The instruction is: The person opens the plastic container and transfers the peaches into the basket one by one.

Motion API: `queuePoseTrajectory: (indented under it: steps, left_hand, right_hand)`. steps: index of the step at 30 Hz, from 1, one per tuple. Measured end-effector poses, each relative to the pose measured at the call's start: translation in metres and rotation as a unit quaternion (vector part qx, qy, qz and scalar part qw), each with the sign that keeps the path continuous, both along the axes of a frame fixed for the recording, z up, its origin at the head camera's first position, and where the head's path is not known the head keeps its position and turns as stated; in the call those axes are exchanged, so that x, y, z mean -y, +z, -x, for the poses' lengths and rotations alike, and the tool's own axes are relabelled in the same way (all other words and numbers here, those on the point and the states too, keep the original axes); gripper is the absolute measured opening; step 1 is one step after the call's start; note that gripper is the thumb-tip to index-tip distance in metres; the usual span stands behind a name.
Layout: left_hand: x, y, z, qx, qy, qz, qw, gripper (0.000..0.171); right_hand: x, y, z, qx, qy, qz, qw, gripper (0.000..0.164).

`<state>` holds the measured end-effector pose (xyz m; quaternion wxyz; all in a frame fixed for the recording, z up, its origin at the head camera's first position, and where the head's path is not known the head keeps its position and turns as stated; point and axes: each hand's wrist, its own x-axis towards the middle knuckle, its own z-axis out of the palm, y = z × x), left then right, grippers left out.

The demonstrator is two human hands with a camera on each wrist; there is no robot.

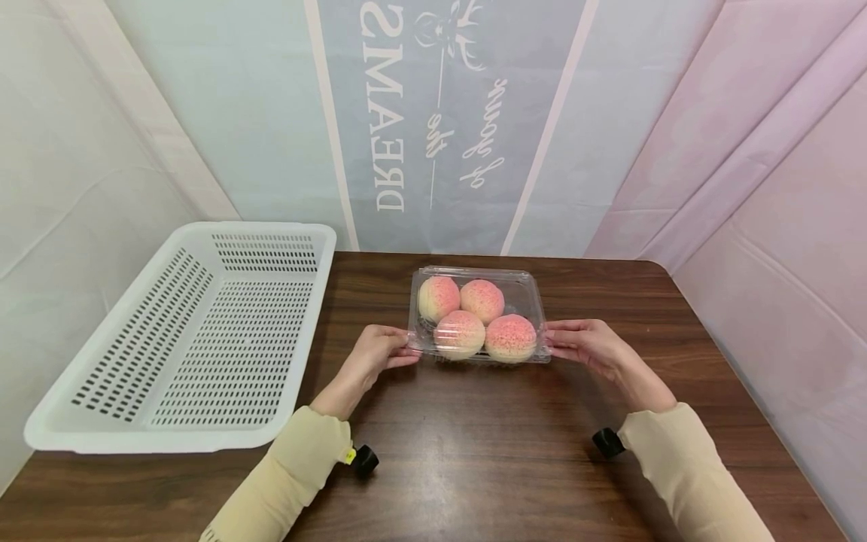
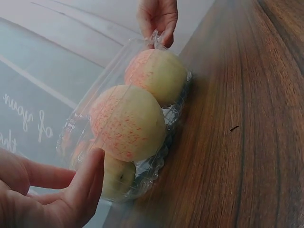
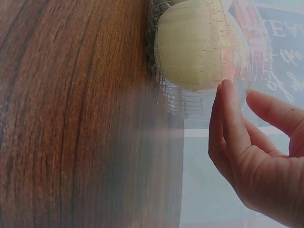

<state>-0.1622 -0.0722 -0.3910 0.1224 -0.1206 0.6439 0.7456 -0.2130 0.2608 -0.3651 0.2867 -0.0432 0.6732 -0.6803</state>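
A clear plastic clamshell box [image 1: 524, 292] is at the far middle of the table, its lid down over several pink and pale-yellow peaches [image 1: 460, 335]. By its front left corner, my left hand [image 1: 374, 352] pinches the box's edge between thumb and fingers. My right hand [image 1: 591, 346] pinches the opposite edge at the right side. Seen from the left wrist, the nearer peach [image 2: 130, 123] shows through the transparent wall. In the right wrist view, thumb and fingertips [image 3: 228, 90] meet the box's rim beside a peach [image 3: 190, 47].
To the left stands a large white perforated plastic basket [image 1: 284, 429], with nothing in it. The dark wood table [image 1: 440, 452] meets a printed cloth backdrop [image 1: 460, 218] at its far edge. Pale cloth [image 1: 779, 188] hangs along the right side.
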Motion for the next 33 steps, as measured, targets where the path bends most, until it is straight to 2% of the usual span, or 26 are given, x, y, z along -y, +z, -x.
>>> queuePoseTrajectory:
  steps: [7, 15, 24, 33]
  left_hand:
    - [0.0027, -0.0001, -0.0009, 0.001, -0.008, -0.026, 0.9996, 0.028]
    - [0.0030, 0.0017, -0.0013, 0.013, -0.001, -0.053, 0.9985, 0.029]
    - [0.0040, -0.0003, -0.0002, 0.013, 0.010, -0.054, 0.9984, 0.029]
    - [0.0037, -0.0031, 0.0001, 0.005, 0.022, -0.054, 0.9983, 0.027]
  right_hand:
    - [-0.0012, -0.0006, 0.0017, 0.000, 0.002, -0.001, 1.000, 0.052]
    - [-0.0016, -0.0034, 0.0040, -0.005, -0.006, -0.014, 1.000, 0.041]
    - [-0.0010, -0.0030, 0.0049, -0.005, -0.005, -0.022, 1.000, 0.047]
    - [0.0000, -0.0020, 0.0040, -0.001, -0.011, -0.014, 1.000, 0.041]
